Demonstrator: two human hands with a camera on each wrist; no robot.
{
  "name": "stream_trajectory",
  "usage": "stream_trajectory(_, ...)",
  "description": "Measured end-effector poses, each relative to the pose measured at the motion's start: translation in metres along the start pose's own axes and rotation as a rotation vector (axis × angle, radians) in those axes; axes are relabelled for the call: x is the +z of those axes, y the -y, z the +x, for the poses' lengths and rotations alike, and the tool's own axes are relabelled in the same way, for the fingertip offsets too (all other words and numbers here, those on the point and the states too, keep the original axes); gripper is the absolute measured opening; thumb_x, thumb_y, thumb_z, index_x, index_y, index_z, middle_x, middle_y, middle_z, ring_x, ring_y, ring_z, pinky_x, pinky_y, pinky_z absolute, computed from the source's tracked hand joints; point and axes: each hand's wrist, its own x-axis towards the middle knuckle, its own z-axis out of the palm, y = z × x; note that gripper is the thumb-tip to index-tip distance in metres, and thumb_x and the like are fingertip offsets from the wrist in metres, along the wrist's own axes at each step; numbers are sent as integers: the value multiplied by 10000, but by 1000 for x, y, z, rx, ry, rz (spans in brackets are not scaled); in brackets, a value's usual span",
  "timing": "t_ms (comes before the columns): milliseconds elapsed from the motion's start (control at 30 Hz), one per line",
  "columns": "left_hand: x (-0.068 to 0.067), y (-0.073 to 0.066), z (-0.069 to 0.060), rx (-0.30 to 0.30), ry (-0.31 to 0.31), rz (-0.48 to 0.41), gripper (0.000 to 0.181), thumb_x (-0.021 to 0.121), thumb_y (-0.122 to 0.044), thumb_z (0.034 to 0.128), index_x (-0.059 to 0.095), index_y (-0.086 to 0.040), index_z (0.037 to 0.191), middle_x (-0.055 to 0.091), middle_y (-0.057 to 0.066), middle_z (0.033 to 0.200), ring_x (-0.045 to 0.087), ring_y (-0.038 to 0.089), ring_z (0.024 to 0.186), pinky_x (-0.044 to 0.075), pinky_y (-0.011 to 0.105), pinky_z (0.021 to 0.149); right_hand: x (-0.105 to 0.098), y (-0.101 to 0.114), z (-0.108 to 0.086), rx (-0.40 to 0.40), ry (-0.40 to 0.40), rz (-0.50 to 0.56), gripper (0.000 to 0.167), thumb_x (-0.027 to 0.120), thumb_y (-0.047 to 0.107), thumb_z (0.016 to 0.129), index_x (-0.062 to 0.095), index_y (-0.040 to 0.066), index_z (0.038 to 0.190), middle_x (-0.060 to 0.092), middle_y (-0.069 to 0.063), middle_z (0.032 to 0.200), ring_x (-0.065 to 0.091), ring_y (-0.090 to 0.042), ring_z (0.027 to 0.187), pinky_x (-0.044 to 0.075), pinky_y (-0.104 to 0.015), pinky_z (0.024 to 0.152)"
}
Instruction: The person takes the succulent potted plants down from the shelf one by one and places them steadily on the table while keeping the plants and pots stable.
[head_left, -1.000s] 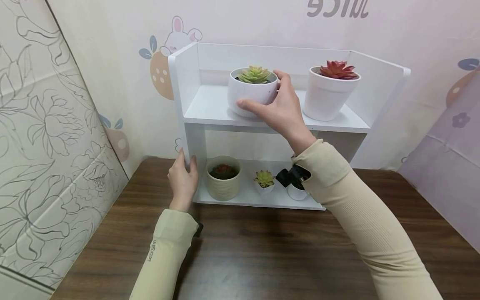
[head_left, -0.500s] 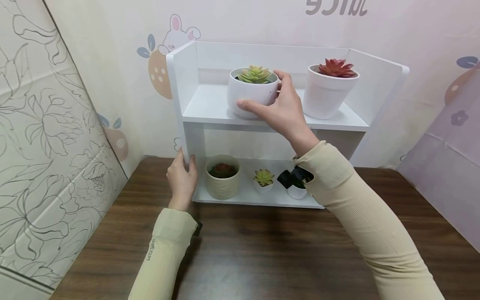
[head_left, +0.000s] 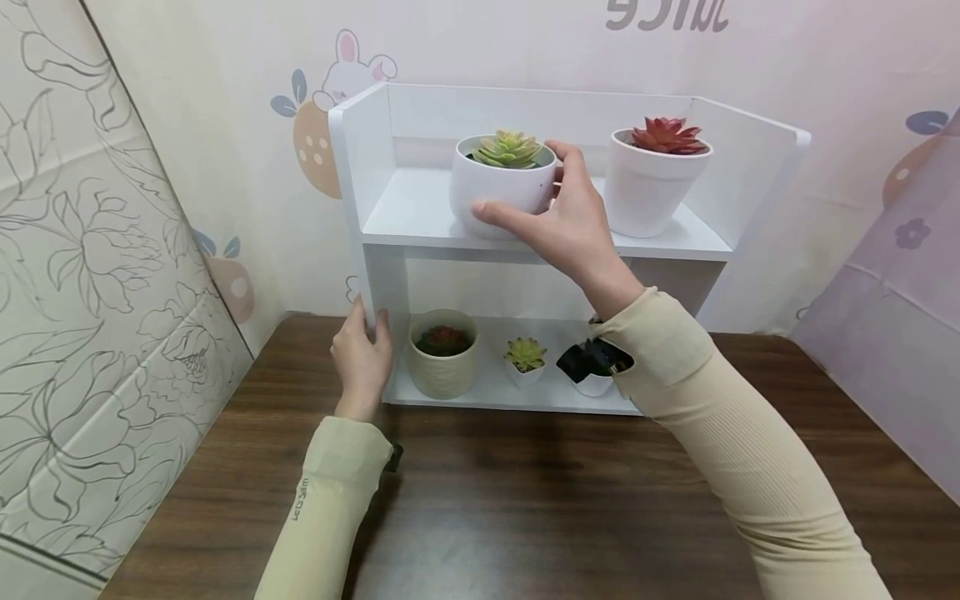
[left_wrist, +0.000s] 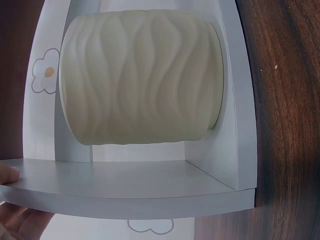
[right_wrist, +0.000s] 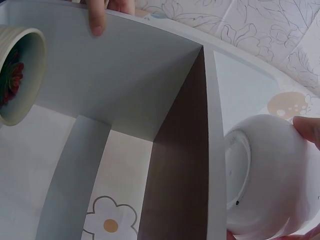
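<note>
My right hand [head_left: 566,221] grips a round white pot [head_left: 498,196] holding a green succulent [head_left: 507,150], thumb in front and fingers round its right side. This pot is at the upper board of a white two-tier shelf [head_left: 427,218], left of the middle. In the right wrist view, the underside of the white pot [right_wrist: 237,167] shows past the board's edge; I cannot tell whether it touches the board. My left hand [head_left: 362,358] holds the shelf's left side panel low down, thumb inside and fingers outside. Beside it on the lower board stands a cream ribbed pot [head_left: 442,371] with a reddish plant.
A taller white pot [head_left: 645,196] with a red succulent stands at the upper board's right. Below are a small yellow-green succulent [head_left: 525,356] and another small white pot [head_left: 594,385], partly behind my right wrist. The shelf stands on a dark wooden table [head_left: 510,500] against a wall.
The head view has shifted very slightly. Both hands keep their holds, and no pot has visibly moved relative to the shelf.
</note>
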Motion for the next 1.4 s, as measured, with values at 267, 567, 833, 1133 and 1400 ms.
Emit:
stream_trajectory(267,0,0,0,7,-5,-3,319,548,-105,948,566,1,1249,636,235,1206,622,416,1085,509,573,852,-3,-1,-3,-10,-8,-10,1013,801,494,693,239,207,1486,472,-67,1338,478,-166,1181,460,-345,931)
stream_trajectory(567,0,1,-1,-1,3,3,331,549,-121,951,561,-13,1264,634,236,1210,623,409,1088,515,559,853,-5,-2,-7,5,-8,16,991,805,499,687,261,233,1472,482,-55,1320,483,-162,1160,460,-345,916)
stream_trajectory(833,1,1,-1,12,-8,0,336,553,-118,948,561,-7,1265,637,244,1197,631,411,1071,522,558,835,-8,-1,-14,-24,-13,23,959,802,488,696,284,227,1460,481,-56,1287,480,-176,1151,469,-356,898)
stream_trajectory(1133,1,1,-1,14,-19,1,331,558,-117,947,567,-9,1260,636,239,1203,631,410,1071,520,561,836,-10,-1,-20,-39,-6,36,937,803,473,703,294,234,1453,472,-60,1287,477,-186,1160,480,-368,896)
stream_trajectory(1400,2,2,-1,13,-20,0,336,557,-118,948,565,-12,1266,636,243,1201,628,406,1079,528,542,836,-13,-2,-25,-50,-8,47,936,804,464,708,294,230,1457,469,-55,1286,472,-191,1147,490,-373,881)
